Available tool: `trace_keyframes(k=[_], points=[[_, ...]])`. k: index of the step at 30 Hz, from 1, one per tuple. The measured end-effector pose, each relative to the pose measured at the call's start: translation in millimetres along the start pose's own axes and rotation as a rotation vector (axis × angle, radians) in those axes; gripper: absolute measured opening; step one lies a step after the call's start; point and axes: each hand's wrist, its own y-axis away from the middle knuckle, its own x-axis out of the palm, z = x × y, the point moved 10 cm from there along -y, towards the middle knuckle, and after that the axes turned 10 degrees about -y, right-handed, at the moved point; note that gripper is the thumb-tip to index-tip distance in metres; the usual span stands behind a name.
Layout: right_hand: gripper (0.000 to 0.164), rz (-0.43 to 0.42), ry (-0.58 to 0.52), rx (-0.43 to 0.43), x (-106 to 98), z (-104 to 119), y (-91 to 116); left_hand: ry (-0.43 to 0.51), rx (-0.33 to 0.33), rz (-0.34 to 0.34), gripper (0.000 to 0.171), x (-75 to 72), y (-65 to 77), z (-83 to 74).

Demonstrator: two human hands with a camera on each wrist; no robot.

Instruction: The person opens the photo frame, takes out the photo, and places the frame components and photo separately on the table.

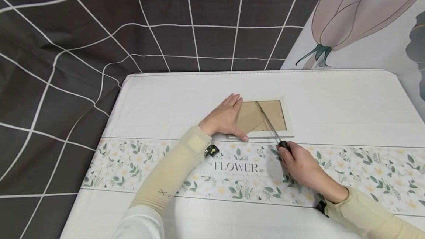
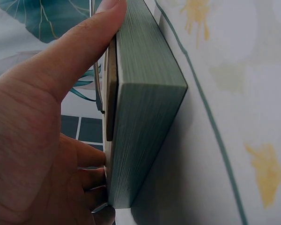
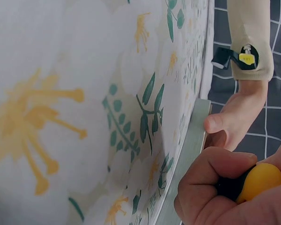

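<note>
Picture frame [image 1: 265, 134], white, back uppermost, lying on a cloth-covered desk [image 1: 338, 102], with screwdriver [image 1: 284, 145].
Brown backing board [image 1: 273, 111] set within the rim; screwdriver shaft slanting over it, tip near the far edge, contact unclear. Left hand [image 1: 225, 117], spread and pressing on the frame's left end, thumb at the near edge, fingers toward the far one. Right hand [image 1: 302, 165], fingers curled round the screwdriver's black-and-yellow handle. Floral band [image 1: 132, 169] lettered "FLOWER" on the near side; dark white-gridded fabric [image 1: 216, 10] behind.
</note>
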Motion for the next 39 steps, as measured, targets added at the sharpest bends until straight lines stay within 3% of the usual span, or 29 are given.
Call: trace_keyframes(k=[39], points=[[0.034, -0.004, 0.006, -0.009, -0.5, 4.5, -1.0, -0.032, 0.014, 0.009, 0.140, -0.4, -0.3, -1.6]])
